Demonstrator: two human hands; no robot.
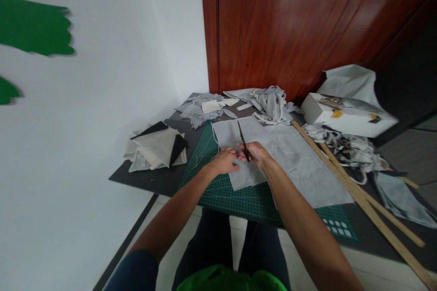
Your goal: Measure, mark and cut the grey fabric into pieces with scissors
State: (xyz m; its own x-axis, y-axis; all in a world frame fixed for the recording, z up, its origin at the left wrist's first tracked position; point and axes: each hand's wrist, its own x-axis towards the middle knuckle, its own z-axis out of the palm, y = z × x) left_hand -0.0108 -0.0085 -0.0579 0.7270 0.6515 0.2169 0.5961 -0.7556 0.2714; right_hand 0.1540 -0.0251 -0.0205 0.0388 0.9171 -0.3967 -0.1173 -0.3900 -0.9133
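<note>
1. The right hand (254, 153) has its fingers closed around slim, black metal-looking scissors (242, 138), the narrow blades pointing away from the person.
2. The left hand (226, 161) lies palm down just beside it, thumb spread from the fingers, on a pale grey, matte cloth piece (229, 129) with faintly wrinkled texture and loose white threads along its left edge.
3. The scissors are over this cloth piece, which lies on a dark green cutting mat (239, 202) printed with a fine pale grid; whether the blades touch the fabric, I cannot tell.
4. A broad, light grey fabric sheet (307, 173), flat and slightly creased, spreads to the right, beside two long, straight, yellowish wooden strips (336, 173) that cross at a shallow angle.
5. Left of the mat, a loose stack of cream and black folded fabric (157, 148) shows pointed corners on the dark grey tabletop (146, 183).
6. Along the back are crumpled, soft grey fabric scraps (273, 102); at right, a tangle of thin grey and white strips (355, 150) lies before a white rectangular box (355, 119).
7. Behind rises a glossy reddish-brown wooden door (273, 27) with streaked grain.
</note>
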